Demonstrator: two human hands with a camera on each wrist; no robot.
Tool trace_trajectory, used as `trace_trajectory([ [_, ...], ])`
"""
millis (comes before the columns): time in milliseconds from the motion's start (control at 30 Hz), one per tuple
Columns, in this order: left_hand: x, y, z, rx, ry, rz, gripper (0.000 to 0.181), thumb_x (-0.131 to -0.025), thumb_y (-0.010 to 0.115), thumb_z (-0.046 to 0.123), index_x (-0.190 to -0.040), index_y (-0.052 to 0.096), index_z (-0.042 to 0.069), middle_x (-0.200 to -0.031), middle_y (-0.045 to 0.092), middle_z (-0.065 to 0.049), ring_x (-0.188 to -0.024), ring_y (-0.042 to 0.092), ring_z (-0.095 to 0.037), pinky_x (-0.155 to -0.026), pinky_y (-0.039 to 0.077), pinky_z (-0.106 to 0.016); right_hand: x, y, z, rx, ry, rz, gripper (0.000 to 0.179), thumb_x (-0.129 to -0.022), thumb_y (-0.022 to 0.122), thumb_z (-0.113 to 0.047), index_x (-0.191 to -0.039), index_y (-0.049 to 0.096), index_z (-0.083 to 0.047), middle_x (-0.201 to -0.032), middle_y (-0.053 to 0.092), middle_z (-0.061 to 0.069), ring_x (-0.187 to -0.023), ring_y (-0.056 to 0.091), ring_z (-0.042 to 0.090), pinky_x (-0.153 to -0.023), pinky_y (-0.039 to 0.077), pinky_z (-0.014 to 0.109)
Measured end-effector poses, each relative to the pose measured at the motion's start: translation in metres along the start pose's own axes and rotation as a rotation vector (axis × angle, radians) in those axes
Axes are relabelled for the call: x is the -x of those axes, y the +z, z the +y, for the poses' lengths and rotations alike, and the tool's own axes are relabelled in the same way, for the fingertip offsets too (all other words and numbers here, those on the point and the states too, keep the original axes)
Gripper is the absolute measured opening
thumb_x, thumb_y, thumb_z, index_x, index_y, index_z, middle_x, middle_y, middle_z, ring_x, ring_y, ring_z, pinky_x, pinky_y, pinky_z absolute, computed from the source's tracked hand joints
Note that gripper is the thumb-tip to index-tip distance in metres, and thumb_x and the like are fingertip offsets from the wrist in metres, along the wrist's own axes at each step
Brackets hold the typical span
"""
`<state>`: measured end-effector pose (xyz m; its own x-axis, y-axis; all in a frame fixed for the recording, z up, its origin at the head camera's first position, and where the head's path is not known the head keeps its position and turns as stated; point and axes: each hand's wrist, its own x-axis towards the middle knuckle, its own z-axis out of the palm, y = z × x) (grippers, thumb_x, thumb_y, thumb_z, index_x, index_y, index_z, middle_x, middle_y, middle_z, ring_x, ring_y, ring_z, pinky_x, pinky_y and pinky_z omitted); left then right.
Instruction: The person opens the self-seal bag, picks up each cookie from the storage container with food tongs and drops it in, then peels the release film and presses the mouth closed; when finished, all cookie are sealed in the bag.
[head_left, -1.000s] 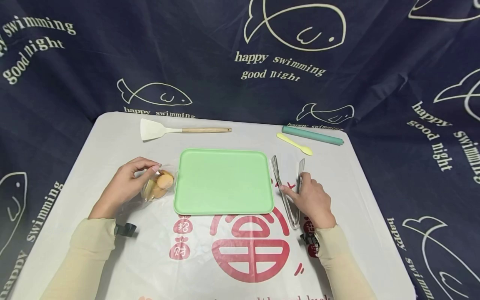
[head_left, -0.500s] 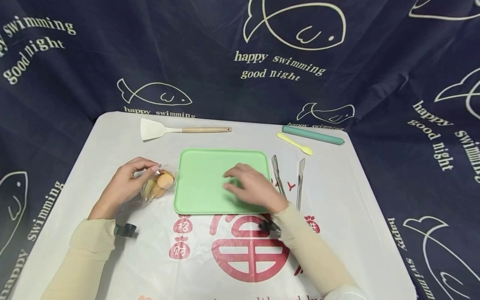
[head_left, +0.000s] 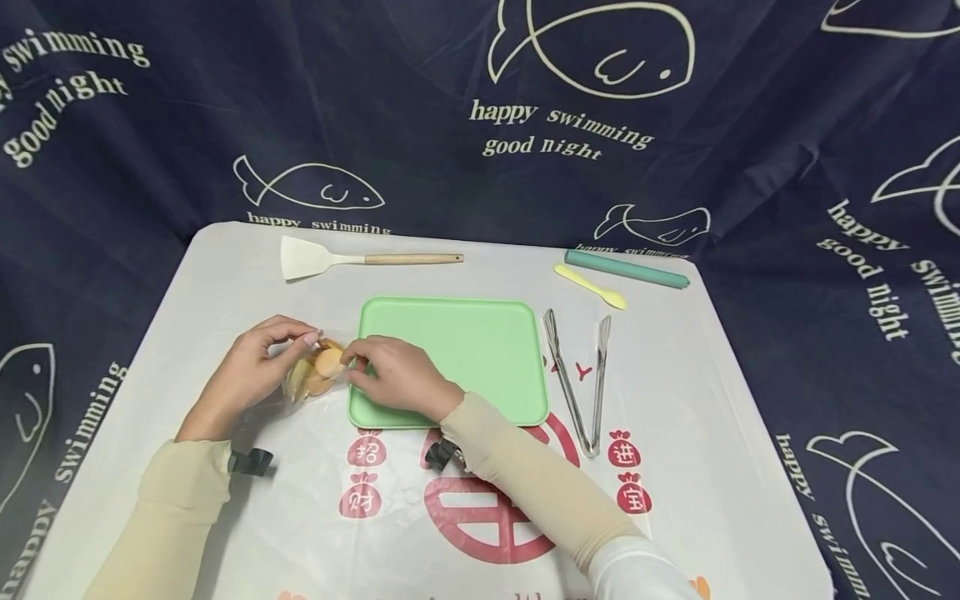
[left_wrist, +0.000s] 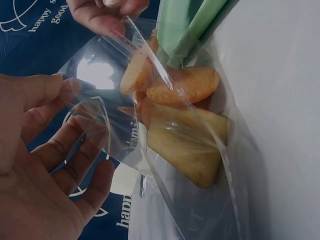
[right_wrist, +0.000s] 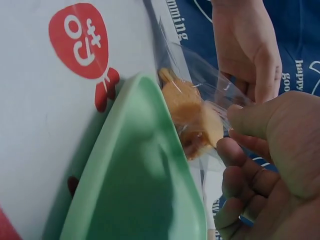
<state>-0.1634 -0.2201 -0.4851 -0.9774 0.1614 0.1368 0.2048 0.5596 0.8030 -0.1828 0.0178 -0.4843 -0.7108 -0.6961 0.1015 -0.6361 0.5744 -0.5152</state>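
A clear plastic bag (head_left: 301, 385) of food-like pieces lies on the left of the table, beside a light green tray (head_left: 450, 358). Through the film show rounded orange-tan pieces (left_wrist: 182, 86) and a yellowish wedge-shaped one (left_wrist: 187, 145). My left hand (head_left: 251, 367) pinches the bag's upper edge between thumb and forefinger, its other fingers loosely bent in the left wrist view. Reaching across the tray, my right hand (head_left: 401, 377) pinches the opposite side of the bag's edge with thumb (right_wrist: 247, 120) and forefinger. Between both hands the film stretches up over the pieces.
Metal tongs (head_left: 595, 417) lie spread right of the tray. Behind are a white spatula (head_left: 307, 260) with a wooden handle, a yellow spoon (head_left: 592, 287) and a teal rod-like roll (head_left: 626, 268). A dark blue printed cloth (head_left: 420, 108) hangs behind the white table.
My right hand has let go of the tongs, crossed leftward over the tray and taken hold of the bag's edge. The tongs stay on the table; my left hand has kept its place.
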Motion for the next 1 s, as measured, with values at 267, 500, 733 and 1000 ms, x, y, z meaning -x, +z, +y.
trace_trajectory([
  [267, -0.004, 0.001, -0.001, 0.009, 0.007, -0.007, 0.032, -0.104, 0.061, 0.034, -0.11, 0.075, 0.005, -0.111, 0.068, -0.007, -0.112, 0.057, -0.028, -0.098, 0.041, -0.062, 0.0, 0.005, -0.006, 0.062, 0.008, 0.008, 0.005, -0.099, 0.066, -0.025, -0.097, 0.069, -0.023, -0.086, 0.054, -0.014, -0.077, 0.049, 0.002, -0.064, 0.042, 0.015],
  [500, -0.022, -0.002, -0.004, -0.026, -0.084, -0.078, 0.048, -0.106, 0.053, 0.044, -0.12, 0.071, 0.002, -0.122, 0.065, -0.015, -0.122, 0.054, -0.038, -0.105, 0.039, -0.062, 0.005, 0.011, -0.013, 0.123, -0.024, 0.015, 0.008, -0.1, 0.062, -0.025, -0.1, 0.07, -0.021, -0.092, 0.056, -0.013, -0.078, 0.049, 0.002, -0.061, 0.044, 0.017],
  [733, -0.043, -0.003, -0.001, -0.115, -0.079, -0.37, 0.042, -0.106, 0.055, 0.036, -0.127, 0.068, 0.002, -0.129, 0.064, -0.018, -0.123, 0.055, -0.038, -0.103, 0.042, -0.06, 0.009, 0.015, -0.018, 0.174, -0.046, 0.048, 0.009, -0.1, 0.061, -0.024, -0.098, 0.069, -0.021, -0.09, 0.054, -0.013, -0.076, 0.048, 0.002, -0.057, 0.042, 0.017],
  [1000, -0.044, 0.0, 0.002, -0.168, -0.053, -0.394, 0.022, -0.102, 0.063, 0.016, -0.116, 0.074, 0.003, -0.117, 0.069, -0.015, -0.108, 0.062, -0.032, -0.091, 0.05, -0.051, 0.013, 0.013, -0.018, 0.185, -0.042, 0.045, 0.007, -0.1, 0.061, -0.025, -0.096, 0.067, -0.023, -0.088, 0.05, -0.012, -0.073, 0.045, 0.003, -0.054, 0.04, 0.016],
])
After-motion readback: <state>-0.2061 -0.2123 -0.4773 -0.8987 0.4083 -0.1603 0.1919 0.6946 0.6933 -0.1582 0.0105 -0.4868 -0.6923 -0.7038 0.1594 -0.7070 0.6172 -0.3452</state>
